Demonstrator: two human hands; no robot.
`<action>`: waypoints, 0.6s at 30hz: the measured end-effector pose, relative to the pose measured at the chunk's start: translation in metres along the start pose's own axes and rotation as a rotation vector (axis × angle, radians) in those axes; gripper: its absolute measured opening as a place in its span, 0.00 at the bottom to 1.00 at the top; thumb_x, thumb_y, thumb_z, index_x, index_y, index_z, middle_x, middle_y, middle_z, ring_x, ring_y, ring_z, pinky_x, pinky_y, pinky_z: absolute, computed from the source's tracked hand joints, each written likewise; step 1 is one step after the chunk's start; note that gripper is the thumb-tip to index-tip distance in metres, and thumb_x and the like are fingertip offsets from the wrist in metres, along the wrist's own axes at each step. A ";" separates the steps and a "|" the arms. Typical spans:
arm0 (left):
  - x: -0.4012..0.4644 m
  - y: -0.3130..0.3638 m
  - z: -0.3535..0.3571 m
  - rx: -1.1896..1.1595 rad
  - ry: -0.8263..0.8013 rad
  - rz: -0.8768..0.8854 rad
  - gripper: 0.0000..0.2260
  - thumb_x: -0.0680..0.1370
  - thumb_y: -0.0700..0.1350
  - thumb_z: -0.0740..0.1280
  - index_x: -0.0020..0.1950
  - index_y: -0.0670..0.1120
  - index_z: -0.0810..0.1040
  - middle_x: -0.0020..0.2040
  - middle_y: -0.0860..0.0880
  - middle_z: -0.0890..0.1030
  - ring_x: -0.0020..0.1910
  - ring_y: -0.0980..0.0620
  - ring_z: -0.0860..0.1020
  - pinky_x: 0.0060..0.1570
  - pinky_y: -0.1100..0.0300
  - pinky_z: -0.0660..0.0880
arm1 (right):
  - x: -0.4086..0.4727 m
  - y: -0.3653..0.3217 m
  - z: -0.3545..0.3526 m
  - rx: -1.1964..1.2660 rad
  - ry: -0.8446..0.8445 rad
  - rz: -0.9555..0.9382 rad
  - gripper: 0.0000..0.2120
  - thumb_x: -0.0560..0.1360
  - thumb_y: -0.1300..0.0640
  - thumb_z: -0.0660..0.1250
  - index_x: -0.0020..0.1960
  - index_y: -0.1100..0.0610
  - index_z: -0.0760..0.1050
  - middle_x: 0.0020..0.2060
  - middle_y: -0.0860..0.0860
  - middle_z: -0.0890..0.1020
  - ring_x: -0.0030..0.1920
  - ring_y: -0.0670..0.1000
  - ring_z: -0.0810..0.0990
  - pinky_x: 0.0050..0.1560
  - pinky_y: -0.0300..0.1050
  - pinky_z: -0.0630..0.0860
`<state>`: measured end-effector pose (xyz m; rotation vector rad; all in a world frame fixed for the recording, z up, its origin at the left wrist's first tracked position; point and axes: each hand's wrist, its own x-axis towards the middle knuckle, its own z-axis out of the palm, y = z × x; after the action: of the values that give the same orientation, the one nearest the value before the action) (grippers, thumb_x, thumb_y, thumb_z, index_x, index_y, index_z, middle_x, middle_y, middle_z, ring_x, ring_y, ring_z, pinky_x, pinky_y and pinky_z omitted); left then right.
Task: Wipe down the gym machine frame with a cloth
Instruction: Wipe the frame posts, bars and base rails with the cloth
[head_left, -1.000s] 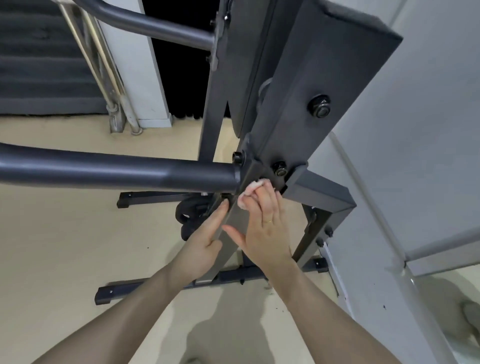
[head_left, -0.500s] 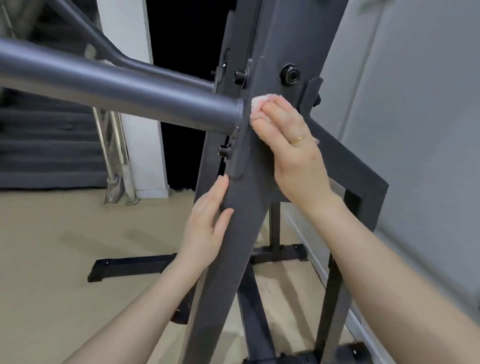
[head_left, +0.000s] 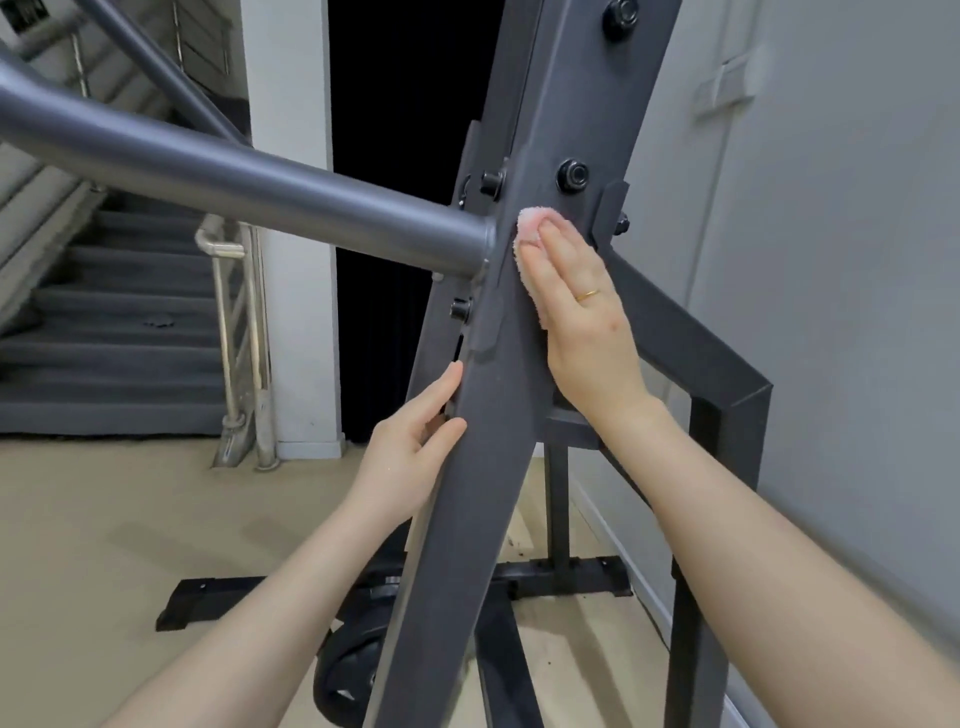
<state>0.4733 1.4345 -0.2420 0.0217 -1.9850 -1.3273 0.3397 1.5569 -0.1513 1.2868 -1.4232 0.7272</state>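
On the upright (head_left: 498, 467), keep your right hand (head_left: 587, 322) flat-fingered on the cloth (head_left: 527, 234) while your left hand (head_left: 410, 447), fingers loosely straight, steadies the edge.

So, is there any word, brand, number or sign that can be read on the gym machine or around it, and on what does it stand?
None can be read.
The machine frame, its bolts and the round bar bear no lettering.
The pink cloth under the right hand is plain.
A dark plate on the wall at top left is too blurred to read.
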 end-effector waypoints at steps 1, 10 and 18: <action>0.000 -0.001 0.001 -0.001 0.007 -0.002 0.24 0.80 0.39 0.62 0.68 0.65 0.66 0.67 0.64 0.70 0.66 0.66 0.69 0.68 0.57 0.67 | -0.014 -0.003 0.007 -0.048 0.018 -0.056 0.18 0.80 0.69 0.61 0.69 0.66 0.69 0.70 0.59 0.69 0.73 0.55 0.64 0.74 0.50 0.61; -0.004 0.004 0.001 -0.038 0.011 -0.053 0.23 0.79 0.39 0.63 0.69 0.61 0.68 0.63 0.64 0.73 0.60 0.64 0.75 0.64 0.57 0.71 | 0.004 0.004 -0.001 -0.255 0.145 -0.036 0.21 0.78 0.68 0.63 0.70 0.62 0.70 0.70 0.57 0.71 0.71 0.59 0.67 0.72 0.54 0.56; -0.003 0.004 -0.001 -0.031 0.011 -0.045 0.23 0.79 0.40 0.64 0.68 0.61 0.68 0.65 0.60 0.74 0.59 0.63 0.76 0.64 0.57 0.72 | -0.022 0.002 0.001 -0.233 0.020 -0.132 0.22 0.77 0.70 0.62 0.70 0.61 0.68 0.69 0.58 0.72 0.70 0.61 0.67 0.72 0.54 0.55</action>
<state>0.4773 1.4366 -0.2403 0.0587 -1.9646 -1.3834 0.3347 1.5635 -0.1715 1.1755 -1.3495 0.4696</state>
